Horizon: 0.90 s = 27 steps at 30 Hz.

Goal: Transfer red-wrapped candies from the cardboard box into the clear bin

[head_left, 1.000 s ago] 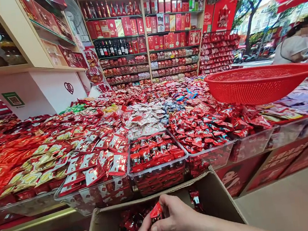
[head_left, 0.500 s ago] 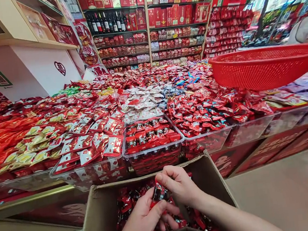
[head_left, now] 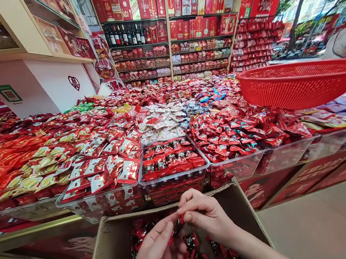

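Note:
A small red-and-black wrapped candy (head_left: pixel 180 219) is pinched at my fingertips, mostly hidden by them. My right hand (head_left: pixel 207 217) grips it between thumb and forefinger. From the left, my left hand (head_left: pixel 156 249) meets it with thumb and forefinger closed, its other fingers curled below. Both hands are over an open cardboard box (head_left: pixel 107 249), whose bottom holds many loose candies (head_left: pixel 192 247) in the same wrappers. Just beyond the box, a clear plastic bin (head_left: pixel 175 175) contains neat rows of similar red-and-black candies (head_left: pixel 171 155).
Left of the bin lie white-and-red packets (head_left: pixel 98 166); to its right, a heap of red candies (head_left: pixel 220 134). A red mesh basket (head_left: pixel 301 84) rests on the goods at right. Shelves (head_left: pixel 167 33) stand behind. A person (head_left: pixel 343 41) is at the far right.
My hands have come closer together at the fingertips, covering most of the candy that showed between them before. The view has tilted slightly upward.

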Motion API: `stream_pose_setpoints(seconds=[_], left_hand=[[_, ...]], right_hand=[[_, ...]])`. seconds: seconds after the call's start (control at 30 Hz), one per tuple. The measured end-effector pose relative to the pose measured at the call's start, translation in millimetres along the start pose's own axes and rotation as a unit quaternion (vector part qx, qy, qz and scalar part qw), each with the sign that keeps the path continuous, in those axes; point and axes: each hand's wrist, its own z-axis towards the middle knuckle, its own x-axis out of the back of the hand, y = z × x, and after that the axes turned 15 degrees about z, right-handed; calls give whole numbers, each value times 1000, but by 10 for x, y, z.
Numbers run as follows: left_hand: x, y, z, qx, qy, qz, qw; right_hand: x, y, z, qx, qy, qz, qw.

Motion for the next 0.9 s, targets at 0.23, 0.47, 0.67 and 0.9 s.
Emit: stream_pose_setpoints(seconds=[0.23,0.47,0.67,0.9], left_hand=[[-20,16,77,-112,116,122,979],[61,-81,143,-134,139,185,964],[58,-77,77,-178,221,173,943],[106,-58,-7,-223,194,225,929]], right_hand=[[-67,72,45,-148,133,134,971],[-45,55,29,-135,155,74,976],[-44,3,-5,-120,94,-19,988],[-18,-115,-15,-116,-20,-124,985]])
